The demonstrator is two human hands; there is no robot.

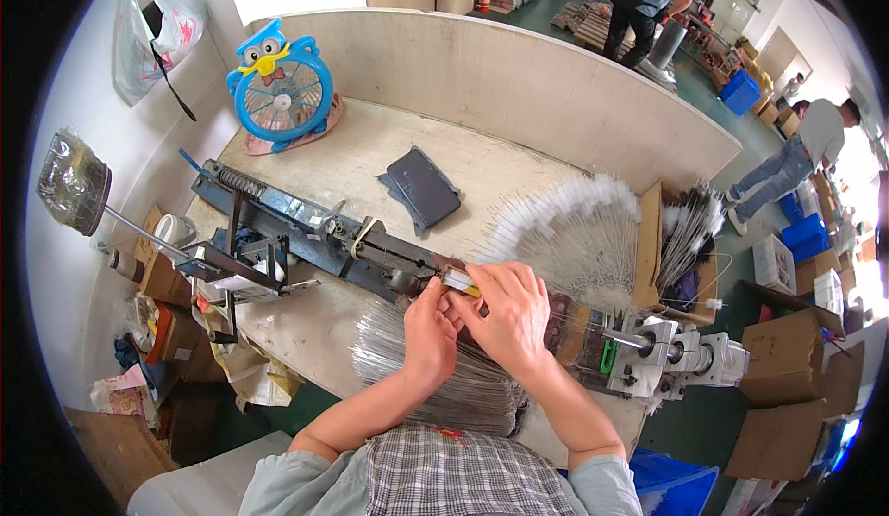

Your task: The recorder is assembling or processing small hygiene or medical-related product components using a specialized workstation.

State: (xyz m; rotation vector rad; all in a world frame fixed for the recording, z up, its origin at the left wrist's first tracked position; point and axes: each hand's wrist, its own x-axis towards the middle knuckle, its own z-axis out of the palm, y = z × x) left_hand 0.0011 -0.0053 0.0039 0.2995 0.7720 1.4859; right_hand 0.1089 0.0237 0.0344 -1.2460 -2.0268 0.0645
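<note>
Both hands meet over the long dark metal bench fixture (296, 218), near its right half. My right hand (512, 317) has its fingers curled over a small white-and-yellow piece (460, 282), whose kind I cannot make out. Close beside it, my left hand (432, 335) is closed, thumb and fingers pinched together; what they hold is hidden. A round metal knob (404, 282) on the fixture sits just left of my left fingertips. Below the hands lies a thick stack of thin metal wires (463, 382), partly covered by my forearms.
White-tufted wire brushes (565, 233) fan out beyond my right hand, beside a cardboard box (650, 238) of dark-tufted ones. A motor-driven spindle (681, 354) stands at the right. A dark flat pad (421, 190) and a blue fan (282, 90) lie farther back. Two people work beyond the partition (519, 67).
</note>
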